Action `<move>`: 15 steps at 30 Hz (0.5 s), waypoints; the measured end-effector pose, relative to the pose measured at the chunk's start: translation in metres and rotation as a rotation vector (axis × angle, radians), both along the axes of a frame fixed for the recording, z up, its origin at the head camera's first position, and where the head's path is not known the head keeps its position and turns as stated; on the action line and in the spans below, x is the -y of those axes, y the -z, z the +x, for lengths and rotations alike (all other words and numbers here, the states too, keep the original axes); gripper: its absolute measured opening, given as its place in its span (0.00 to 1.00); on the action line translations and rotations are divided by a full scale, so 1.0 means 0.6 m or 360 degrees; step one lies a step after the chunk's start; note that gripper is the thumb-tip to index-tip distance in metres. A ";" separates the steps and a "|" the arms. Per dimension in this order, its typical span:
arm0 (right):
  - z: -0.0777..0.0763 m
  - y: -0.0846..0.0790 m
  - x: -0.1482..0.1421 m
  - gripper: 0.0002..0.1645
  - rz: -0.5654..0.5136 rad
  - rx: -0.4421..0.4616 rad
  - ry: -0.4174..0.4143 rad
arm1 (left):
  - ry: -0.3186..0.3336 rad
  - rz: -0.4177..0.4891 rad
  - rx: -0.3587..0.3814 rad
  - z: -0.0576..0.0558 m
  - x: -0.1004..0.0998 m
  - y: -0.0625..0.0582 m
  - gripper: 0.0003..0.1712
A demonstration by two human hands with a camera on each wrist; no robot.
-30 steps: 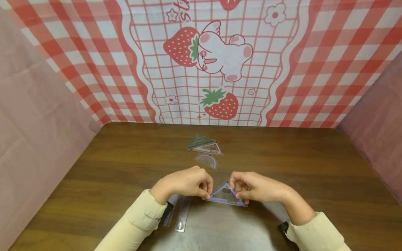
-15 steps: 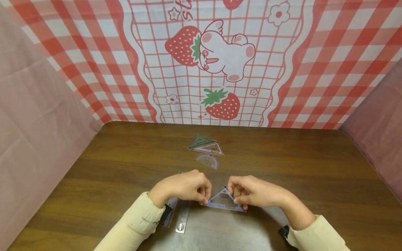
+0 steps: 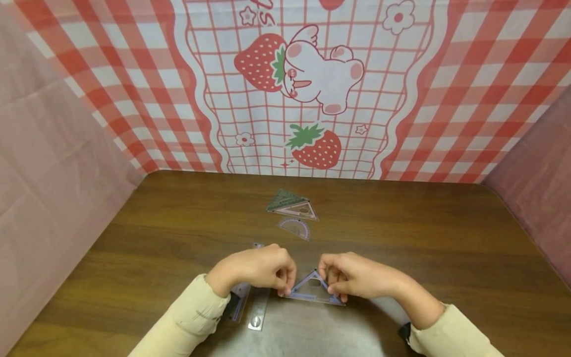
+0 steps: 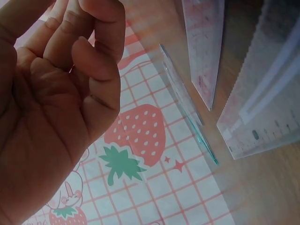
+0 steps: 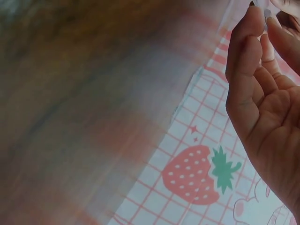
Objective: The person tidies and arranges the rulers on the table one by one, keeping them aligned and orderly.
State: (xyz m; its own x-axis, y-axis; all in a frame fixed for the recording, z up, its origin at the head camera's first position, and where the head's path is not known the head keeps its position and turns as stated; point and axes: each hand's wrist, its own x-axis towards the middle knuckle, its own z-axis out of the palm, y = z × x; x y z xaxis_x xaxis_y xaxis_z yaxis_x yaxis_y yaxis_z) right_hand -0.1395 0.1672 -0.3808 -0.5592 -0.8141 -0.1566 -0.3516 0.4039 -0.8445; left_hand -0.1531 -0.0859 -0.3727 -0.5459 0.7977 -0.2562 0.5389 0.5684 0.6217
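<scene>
A clear set square point(image 3: 308, 299) with a blue-purple border is held near the front middle of the table in the head view. My left hand point(image 3: 263, 270) pinches its left corner between thumb and fingers. At its right side, my right hand point(image 3: 361, 275) grips the sloping edge near the right corner. In the right wrist view, the thumb and forefinger of the right hand point(image 5: 272, 93) close on a thin edge at the top. The left wrist view shows the palm of the left hand point(image 4: 51, 108), with its fingertips partly cut off at the top.
Left of the set square lies a clear straight ruler point(image 3: 257, 310), beside a blue-marked ruler point(image 3: 238, 302) partly hidden by the left wrist. Farther back on the wooden table point(image 3: 178, 223) lie a purple protractor point(image 3: 295, 228), a pink-edged set square point(image 3: 296, 210) and a dark green triangle point(image 3: 284, 198).
Both hands have moved slightly toward the front edge and to the left, carrying the set square with them. The rulers, protractor and back triangles stay in place.
</scene>
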 end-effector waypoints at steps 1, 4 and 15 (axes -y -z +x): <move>0.001 0.001 0.002 0.09 0.0001 -0.0003 0.0001 | -0.0004 -0.0005 0.0003 0.001 0.001 0.000 0.12; 0.004 0.003 0.007 0.09 0.0008 -0.0007 -0.0005 | -0.0014 -0.0022 0.0017 0.005 0.003 0.001 0.13; 0.015 0.006 0.018 0.10 0.0019 0.0034 -0.0026 | 0.0029 -0.0060 0.0057 0.015 0.009 0.006 0.14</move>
